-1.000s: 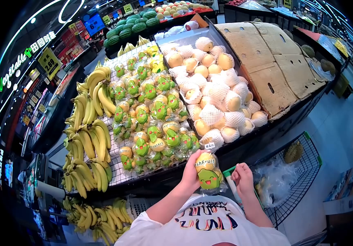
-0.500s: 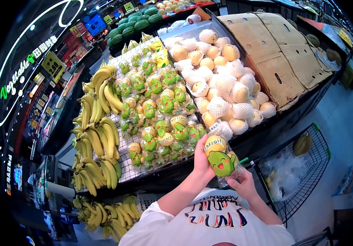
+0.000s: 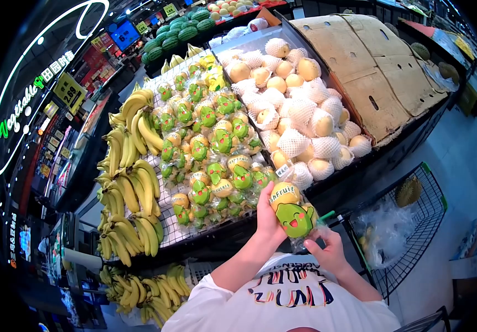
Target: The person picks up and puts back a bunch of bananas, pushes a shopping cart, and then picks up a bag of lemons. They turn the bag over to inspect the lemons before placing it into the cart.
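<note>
A clear fruit bag with a smiling green cartoon print is held in front of my chest. My left hand is wrapped round its left side. At its lower right, my right hand pinches the loose plastic end. Behind it, many matching bags lie in rows on a white rack, with bananas to their left. Pale round fruit in white foam nets fill the bin beyond my hands.
A wire shopping cart at the right holds a spiky fruit and plastic bags. Flattened cardboard covers the stand at the upper right. More bananas sit on a lower shelf.
The bag has moved slightly left and turned a little in my hands, and its printed face shows more squarely. The view has shifted slightly.
</note>
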A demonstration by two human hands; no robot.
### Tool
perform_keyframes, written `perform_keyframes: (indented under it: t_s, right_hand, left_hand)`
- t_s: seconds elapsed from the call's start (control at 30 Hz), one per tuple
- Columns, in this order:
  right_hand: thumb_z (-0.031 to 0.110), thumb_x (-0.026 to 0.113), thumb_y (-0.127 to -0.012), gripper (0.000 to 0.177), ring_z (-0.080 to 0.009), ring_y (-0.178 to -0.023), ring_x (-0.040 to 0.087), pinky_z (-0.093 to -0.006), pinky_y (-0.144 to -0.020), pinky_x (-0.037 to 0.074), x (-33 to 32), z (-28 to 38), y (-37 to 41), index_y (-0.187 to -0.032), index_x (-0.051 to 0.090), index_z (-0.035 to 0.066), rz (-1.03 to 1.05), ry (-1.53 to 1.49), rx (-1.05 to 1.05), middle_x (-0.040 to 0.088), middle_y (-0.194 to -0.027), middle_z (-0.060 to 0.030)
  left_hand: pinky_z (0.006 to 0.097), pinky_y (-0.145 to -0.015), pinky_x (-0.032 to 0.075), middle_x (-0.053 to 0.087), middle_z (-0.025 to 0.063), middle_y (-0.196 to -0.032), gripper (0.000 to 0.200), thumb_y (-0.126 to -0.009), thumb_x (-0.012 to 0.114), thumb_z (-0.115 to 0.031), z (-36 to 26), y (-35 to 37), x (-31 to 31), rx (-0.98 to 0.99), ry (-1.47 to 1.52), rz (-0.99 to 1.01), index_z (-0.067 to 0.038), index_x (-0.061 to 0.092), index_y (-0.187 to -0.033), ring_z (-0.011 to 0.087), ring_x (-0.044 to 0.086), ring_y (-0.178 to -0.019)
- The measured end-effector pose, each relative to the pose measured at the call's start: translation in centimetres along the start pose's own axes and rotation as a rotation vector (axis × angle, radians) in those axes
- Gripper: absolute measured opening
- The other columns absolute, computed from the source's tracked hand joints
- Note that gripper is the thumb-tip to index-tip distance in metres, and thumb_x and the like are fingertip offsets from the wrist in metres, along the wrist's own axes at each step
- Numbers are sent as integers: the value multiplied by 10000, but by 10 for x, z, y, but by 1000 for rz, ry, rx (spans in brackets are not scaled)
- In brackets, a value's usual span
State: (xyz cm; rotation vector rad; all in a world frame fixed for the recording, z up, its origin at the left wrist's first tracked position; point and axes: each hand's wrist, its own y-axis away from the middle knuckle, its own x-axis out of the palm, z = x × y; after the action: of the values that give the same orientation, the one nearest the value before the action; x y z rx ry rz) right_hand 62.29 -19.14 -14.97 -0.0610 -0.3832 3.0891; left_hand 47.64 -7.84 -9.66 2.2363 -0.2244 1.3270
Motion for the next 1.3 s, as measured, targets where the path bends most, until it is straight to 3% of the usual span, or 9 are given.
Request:
perform_keyframes:
  t_s: [0.23,0.37,0.53,0.6,0.7,0.83,0.9,0.97,1.3]
  right_hand:
    - [106,655,-894,114,-146,-803,642,-290,-749,489,-1,3,1,-902,679,-6,22,-45,41,696,-836,-67]
    - [114,684,-887,133,-139,-840,630,-298,-797,491,2,0,6,-921,672,-13,52,-197,215,683,-867,-45]
    - [165,744,-865,342,-134,-914,623,-311,-856,496,1,-19,11,-1135,582,29,140,-414,285,631,-965,-11]
    - [203,778,-846,526,-133,-964,615,-319,-893,489,-1,-22,10,-1255,478,61,192,-473,287,598,-1013,-20]
    - [220,791,-832,534,-132,-963,616,-317,-899,485,-2,-22,11,-1235,479,62,168,-500,299,602,-1002,-24]
    - [243,793,-823,688,-123,-971,607,-310,-907,480,-2,-20,9,-1337,369,71,53,-583,321,603,-1025,-39]
    - [241,757,-842,740,-139,-1085,558,-299,-918,484,-1,-30,3,-1401,306,63,-53,-590,229,467,-1257,-99]
    - [254,745,-849,755,-156,-1152,530,-294,-955,470,-9,-30,-1,-1422,292,62,-56,-643,284,417,-1306,-108]
    - [98,756,-853,619,-160,-1186,510,-311,-1033,436,-9,-20,-13,-1344,391,7,-9,-621,242,439,-1287,-104]
  left_hand:
    - [440,-826,542,676,129,-998,440,-996,436,-417,3,-3,-2,24,-72,57,-37,605,-1138,277,650,-893]
    - [464,-889,521,630,185,-1200,503,-990,410,-446,5,0,1,47,-122,99,-11,571,-1184,366,634,-1032]
    - [473,-902,512,615,190,-1229,534,-986,416,-478,4,-1,-2,108,-179,139,-12,563,-1200,369,627,-1046]
    - [469,-909,508,611,191,-1231,535,-986,415,-480,4,-1,-3,95,-158,152,-13,564,-1199,370,624,-1046]
    - [469,-911,507,608,194,-1233,536,-984,419,-483,5,-2,-6,94,-163,159,-13,565,-1197,371,623,-1038]
    - [439,-917,514,636,183,-1178,525,-999,423,-476,5,-4,-7,94,-222,89,-15,554,-1214,349,632,-1031]
    - [413,-925,518,650,152,-1173,508,-1041,396,-468,6,-2,-3,116,-325,40,-27,533,-1252,293,642,-1045]
    - [405,-928,519,651,139,-1184,504,-1057,379,-468,9,-2,-1,101,-410,-21,-34,524,-1268,266,645,-1052]
    - [360,-894,527,652,92,-1130,493,-1063,383,-465,13,1,-5,54,-451,29,-43,524,-1277,200,645,-1007]
